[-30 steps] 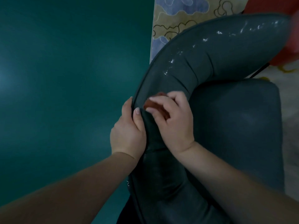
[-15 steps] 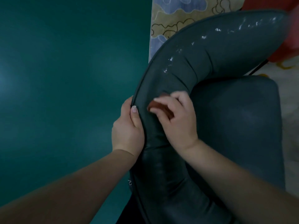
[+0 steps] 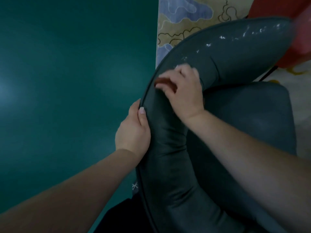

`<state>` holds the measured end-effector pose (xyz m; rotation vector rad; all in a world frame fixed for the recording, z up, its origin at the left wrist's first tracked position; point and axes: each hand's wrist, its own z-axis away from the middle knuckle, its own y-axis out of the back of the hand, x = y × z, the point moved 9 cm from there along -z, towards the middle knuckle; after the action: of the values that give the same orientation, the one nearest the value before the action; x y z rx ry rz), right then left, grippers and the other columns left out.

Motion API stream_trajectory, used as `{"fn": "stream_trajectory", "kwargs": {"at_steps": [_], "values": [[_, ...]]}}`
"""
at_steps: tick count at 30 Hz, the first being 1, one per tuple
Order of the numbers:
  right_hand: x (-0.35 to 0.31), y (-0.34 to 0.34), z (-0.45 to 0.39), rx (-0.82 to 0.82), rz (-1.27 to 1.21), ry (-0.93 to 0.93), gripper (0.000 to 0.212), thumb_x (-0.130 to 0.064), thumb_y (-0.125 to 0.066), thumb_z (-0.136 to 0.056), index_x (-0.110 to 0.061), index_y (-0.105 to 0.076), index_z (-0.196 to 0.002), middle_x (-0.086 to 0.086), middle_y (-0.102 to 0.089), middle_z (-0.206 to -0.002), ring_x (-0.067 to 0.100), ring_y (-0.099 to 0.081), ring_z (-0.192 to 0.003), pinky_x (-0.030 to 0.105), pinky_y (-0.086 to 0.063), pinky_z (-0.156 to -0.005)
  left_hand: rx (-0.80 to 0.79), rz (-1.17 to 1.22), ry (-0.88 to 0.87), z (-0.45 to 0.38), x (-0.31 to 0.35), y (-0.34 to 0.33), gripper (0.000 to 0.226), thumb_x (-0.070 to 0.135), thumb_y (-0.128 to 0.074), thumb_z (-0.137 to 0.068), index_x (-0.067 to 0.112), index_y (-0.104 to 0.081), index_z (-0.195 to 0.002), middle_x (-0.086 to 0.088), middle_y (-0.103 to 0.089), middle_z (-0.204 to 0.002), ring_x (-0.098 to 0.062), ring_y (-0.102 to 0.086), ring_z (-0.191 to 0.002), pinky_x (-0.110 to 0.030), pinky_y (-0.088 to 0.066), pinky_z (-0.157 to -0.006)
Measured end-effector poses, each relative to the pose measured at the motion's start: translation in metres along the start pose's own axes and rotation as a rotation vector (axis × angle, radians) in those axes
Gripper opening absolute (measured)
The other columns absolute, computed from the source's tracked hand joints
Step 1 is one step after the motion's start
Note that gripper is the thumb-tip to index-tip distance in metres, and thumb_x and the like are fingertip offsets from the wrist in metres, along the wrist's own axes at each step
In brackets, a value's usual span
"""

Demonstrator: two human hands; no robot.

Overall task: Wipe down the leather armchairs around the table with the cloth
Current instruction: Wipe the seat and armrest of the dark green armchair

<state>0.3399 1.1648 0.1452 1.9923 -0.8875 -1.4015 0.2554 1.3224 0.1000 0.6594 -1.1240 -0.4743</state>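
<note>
I have one dark leather armchair (image 3: 218,52) under me, seen from above: its curved, padded backrest runs from the bottom of the view up and round to the upper right, and its one seat cushion (image 3: 249,118) lies inside that curve. My left hand (image 3: 133,130) grips the outer rim of the backrest, thumb laid along the top with its pale nail showing, the other fingers curled over the far side where I cannot see them. My right hand (image 3: 183,91) sits higher on the same rim, blurred, its fingers bent down onto the leather and pinching one small reddish-brown cloth (image 3: 162,81), of which only a strip shows beyond my fingertips; the cloth is pressed against the backrest top, just inside the piping. My two hands are near each other but not touching. Further along the backrest, toward the upper right, a scatter of small white specks and glints lies on the leather. To the left of the chair is a plain teal floor (image 3: 67,81). Beyond the backrest lies one patterned rug (image 3: 181,19) in blue and tan with dark curling lines, and one red object (image 3: 299,31) shows at the upper right edge, too cropped to identify.
</note>
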Motion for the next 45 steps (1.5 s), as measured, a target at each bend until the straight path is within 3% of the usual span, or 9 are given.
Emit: {"fn": "stream_trajectory", "kwargs": {"at_steps": [4, 9, 14, 19, 23, 32, 37, 41, 45], "values": [[0.025, 0.002, -0.042, 0.073, 0.081, -0.146, 0.024, -0.044, -0.062, -0.088, -0.028, -0.069, -0.104, 0.003, -0.053, -0.105, 0.024, -0.045, -0.103, 0.035, -0.042, -0.087, -0.086, -0.023, -0.068, -0.04, 0.024, -0.007, 0.044, 0.039, -0.026, -0.102, 0.03, -0.035, -0.144, -0.008, -0.06, -0.127, -0.03, -0.056, -0.111, -0.031, -0.039, -0.086], [0.011, 0.005, 0.017, 0.144, -0.02, -0.196, 0.022, -0.032, -0.071, -0.084, -0.021, -0.072, -0.103, 0.007, -0.055, -0.098, 0.025, -0.052, -0.094, 0.029, -0.041, -0.084, -0.199, 0.003, -0.14, -0.083, 0.047, -0.024, 0.041, 0.035, -0.027, -0.103, 0.028, -0.041, -0.141, -0.01, -0.061, -0.123, -0.032, -0.056, -0.111, -0.036, -0.044, -0.091], [0.007, -0.004, -0.032, 0.03, 0.12, -0.111, 0.022, -0.037, -0.07, -0.084, -0.02, -0.073, -0.098, 0.006, -0.055, -0.095, 0.028, -0.049, -0.094, 0.033, -0.042, -0.081, -0.13, 0.048, -0.122, -0.087, 0.039, -0.022, 0.035, 0.034, -0.027, -0.102, 0.02, -0.055, -0.119, -0.013, -0.065, -0.102, -0.035, -0.058, -0.094, -0.037, -0.044, -0.076], [0.01, -0.01, -0.062, 0.032, 0.206, -0.208, 0.024, -0.04, -0.066, -0.086, -0.02, -0.071, -0.098, 0.006, -0.054, -0.102, 0.027, -0.046, -0.099, 0.041, -0.045, -0.082, -0.122, 0.004, -0.149, -0.086, 0.043, -0.021, 0.033, 0.033, -0.028, -0.102, 0.023, -0.054, -0.119, -0.015, -0.066, -0.096, -0.036, -0.059, -0.087, -0.034, -0.037, -0.068], [-0.004, -0.008, -0.023, 0.022, 0.092, -0.137, 0.019, -0.031, -0.071, -0.083, -0.019, -0.074, -0.097, 0.007, -0.056, -0.093, 0.027, -0.049, -0.091, 0.026, -0.038, -0.08, -0.14, -0.024, -0.164, -0.084, 0.044, -0.023, 0.033, 0.034, -0.025, -0.101, 0.023, -0.051, -0.119, -0.016, -0.066, -0.094, -0.038, -0.06, -0.085, -0.037, -0.042, -0.068], [0.071, 0.017, -0.042, 0.293, 0.076, -0.458, 0.022, -0.035, -0.067, -0.087, -0.027, -0.069, -0.107, 0.001, -0.051, -0.106, 0.024, -0.046, -0.103, 0.024, -0.036, -0.09, -0.21, -0.067, -0.219, -0.099, 0.061, -0.032, 0.04, 0.037, -0.024, -0.103, 0.023, -0.041, -0.136, -0.014, -0.064, -0.112, -0.035, -0.059, -0.099, -0.034, -0.037, -0.075], [0.05, 0.011, -0.008, 0.269, -0.019, -0.35, 0.025, -0.031, -0.072, -0.083, -0.017, -0.072, -0.105, 0.006, -0.054, -0.098, 0.024, -0.054, -0.092, 0.03, -0.043, -0.087, -0.328, -0.061, -0.22, -0.149, 0.098, -0.059, 0.038, 0.034, -0.023, -0.103, 0.021, -0.049, -0.129, -0.012, -0.061, -0.116, -0.033, -0.056, -0.105, -0.03, -0.034, -0.078], [0.067, 0.014, -0.044, 0.177, 0.027, -0.287, 0.024, -0.026, -0.073, -0.084, -0.014, -0.073, -0.104, 0.011, -0.056, -0.098, 0.03, -0.052, -0.095, 0.029, -0.039, -0.088, -0.274, -0.157, -0.288, -0.161, 0.111, -0.063, 0.035, 0.034, -0.024, -0.103, 0.02, -0.053, -0.115, -0.009, -0.061, -0.094, -0.029, -0.052, -0.083, -0.033, -0.035, -0.07], [0.094, 0.024, -0.073, 0.248, 0.079, -0.393, 0.022, -0.032, -0.069, -0.086, -0.022, -0.07, -0.105, 0.006, -0.054, -0.103, 0.025, -0.046, -0.099, 0.036, -0.042, -0.088, -0.206, -0.234, -0.304, -0.16, 0.109, -0.06, 0.032, 0.035, -0.023, -0.102, 0.02, -0.052, -0.108, -0.002, -0.051, -0.073, -0.029, -0.047, -0.071, -0.035, -0.036, -0.064]]}}
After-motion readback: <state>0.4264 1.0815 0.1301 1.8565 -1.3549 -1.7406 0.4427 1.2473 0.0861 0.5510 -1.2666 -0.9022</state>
